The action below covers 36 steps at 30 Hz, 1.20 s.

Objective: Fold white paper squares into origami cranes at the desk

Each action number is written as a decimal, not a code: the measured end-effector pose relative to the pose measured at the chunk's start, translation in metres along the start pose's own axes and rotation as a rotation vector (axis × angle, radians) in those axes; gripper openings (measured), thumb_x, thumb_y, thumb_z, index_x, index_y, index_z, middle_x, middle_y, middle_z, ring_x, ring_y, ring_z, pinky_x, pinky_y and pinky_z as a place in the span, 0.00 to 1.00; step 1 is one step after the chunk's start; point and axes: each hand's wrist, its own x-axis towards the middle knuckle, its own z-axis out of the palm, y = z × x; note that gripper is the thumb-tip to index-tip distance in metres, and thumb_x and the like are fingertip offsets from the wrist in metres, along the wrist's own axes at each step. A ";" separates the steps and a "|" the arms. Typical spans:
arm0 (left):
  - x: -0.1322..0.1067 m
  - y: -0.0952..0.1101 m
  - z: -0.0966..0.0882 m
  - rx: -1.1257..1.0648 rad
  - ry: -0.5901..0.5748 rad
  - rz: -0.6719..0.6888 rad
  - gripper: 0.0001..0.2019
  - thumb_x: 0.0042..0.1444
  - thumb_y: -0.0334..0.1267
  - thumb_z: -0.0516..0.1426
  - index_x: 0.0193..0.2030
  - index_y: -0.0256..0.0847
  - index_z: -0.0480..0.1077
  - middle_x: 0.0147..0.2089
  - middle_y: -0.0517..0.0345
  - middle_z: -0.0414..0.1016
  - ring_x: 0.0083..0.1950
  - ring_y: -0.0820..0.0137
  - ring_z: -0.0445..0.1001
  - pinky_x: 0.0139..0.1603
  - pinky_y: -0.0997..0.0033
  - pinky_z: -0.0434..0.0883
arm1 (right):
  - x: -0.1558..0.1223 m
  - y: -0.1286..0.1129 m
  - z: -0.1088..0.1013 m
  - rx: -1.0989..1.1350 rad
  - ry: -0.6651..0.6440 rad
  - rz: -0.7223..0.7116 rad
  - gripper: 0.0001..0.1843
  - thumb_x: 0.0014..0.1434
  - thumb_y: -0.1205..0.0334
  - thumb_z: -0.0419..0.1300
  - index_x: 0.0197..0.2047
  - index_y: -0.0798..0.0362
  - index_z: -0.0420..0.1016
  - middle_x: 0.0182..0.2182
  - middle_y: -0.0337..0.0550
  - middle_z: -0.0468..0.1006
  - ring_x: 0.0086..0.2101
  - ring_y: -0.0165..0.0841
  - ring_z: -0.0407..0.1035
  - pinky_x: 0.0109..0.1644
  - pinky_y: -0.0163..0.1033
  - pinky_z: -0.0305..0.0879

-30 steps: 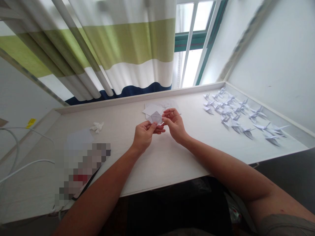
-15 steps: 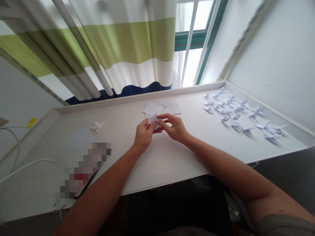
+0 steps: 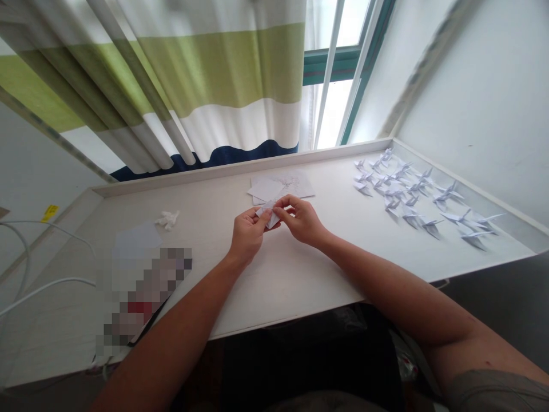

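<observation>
A small folded piece of white paper point(image 3: 270, 216) is held just above the white table point(image 3: 291, 274), near its middle. My left hand point(image 3: 247, 235) pinches its left side with thumb and fingers closed. My right hand point(image 3: 302, 220) pinches its right side, fingers curled over the top. Most of the paper is hidden between my fingers. Just behind my hands lies a small stack of flat white paper sheets point(image 3: 281, 185).
Several folded white paper cranes point(image 3: 414, 197) stand in rows at the right of the table. A crumpled white scrap point(image 3: 167, 219) and a pale sheet point(image 3: 136, 239) lie at the left, beside a blurred-out object point(image 3: 141, 297) and white cables point(image 3: 30, 286). A striped curtain point(image 3: 184, 86) and a window rise behind.
The paper, spread open as a diamond a second ago, is now folded smaller between my fingers. Both hands have closed in on it and dropped slightly towards the table.
</observation>
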 end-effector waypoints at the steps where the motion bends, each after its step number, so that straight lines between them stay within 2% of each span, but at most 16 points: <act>1: 0.000 0.000 0.000 -0.002 -0.009 -0.001 0.26 0.47 0.54 0.76 0.42 0.34 0.80 0.37 0.52 0.85 0.43 0.61 0.85 0.56 0.48 0.84 | 0.000 0.000 0.000 -0.002 -0.001 0.009 0.10 0.65 0.53 0.66 0.36 0.50 0.76 0.34 0.41 0.82 0.33 0.34 0.76 0.44 0.46 0.79; 8: 0.003 0.000 -0.003 0.006 -0.039 -0.029 0.27 0.45 0.53 0.77 0.42 0.33 0.80 0.32 0.55 0.84 0.39 0.62 0.85 0.57 0.48 0.83 | -0.001 0.003 0.001 -0.014 -0.006 0.025 0.08 0.64 0.55 0.64 0.36 0.50 0.75 0.34 0.43 0.82 0.35 0.37 0.76 0.43 0.46 0.76; 17: 0.002 0.004 -0.003 0.008 -0.096 -0.068 0.25 0.46 0.49 0.78 0.42 0.32 0.81 0.34 0.54 0.84 0.38 0.66 0.84 0.58 0.49 0.82 | -0.002 0.005 0.000 -0.002 0.028 0.032 0.08 0.62 0.55 0.65 0.36 0.50 0.77 0.33 0.43 0.82 0.35 0.37 0.75 0.43 0.44 0.74; 22: 0.004 -0.001 -0.001 -0.009 -0.062 -0.056 0.26 0.46 0.51 0.77 0.42 0.33 0.79 0.33 0.56 0.83 0.39 0.65 0.84 0.57 0.47 0.83 | -0.001 0.005 0.003 0.059 0.052 0.019 0.09 0.62 0.55 0.67 0.36 0.50 0.77 0.33 0.42 0.82 0.35 0.35 0.75 0.44 0.44 0.73; 27: 0.005 -0.002 -0.001 -0.015 -0.001 -0.039 0.25 0.47 0.53 0.76 0.41 0.35 0.78 0.35 0.55 0.84 0.40 0.62 0.85 0.56 0.47 0.83 | 0.000 0.008 0.006 0.179 0.085 0.051 0.14 0.63 0.48 0.66 0.42 0.50 0.76 0.34 0.40 0.81 0.35 0.35 0.75 0.42 0.42 0.74; 31: 0.004 0.000 0.000 -0.048 0.028 -0.020 0.25 0.47 0.53 0.76 0.40 0.35 0.77 0.37 0.53 0.85 0.42 0.61 0.86 0.56 0.47 0.83 | -0.001 0.003 0.004 0.133 0.060 0.060 0.18 0.65 0.45 0.64 0.34 0.51 0.76 0.32 0.42 0.81 0.34 0.35 0.75 0.43 0.43 0.73; 36: 0.001 0.000 0.002 -0.009 0.014 0.004 0.26 0.48 0.56 0.75 0.41 0.36 0.77 0.35 0.55 0.84 0.42 0.60 0.86 0.55 0.47 0.84 | -0.003 -0.006 0.001 0.079 0.064 0.003 0.18 0.63 0.45 0.66 0.32 0.50 0.78 0.31 0.42 0.81 0.34 0.36 0.75 0.44 0.45 0.75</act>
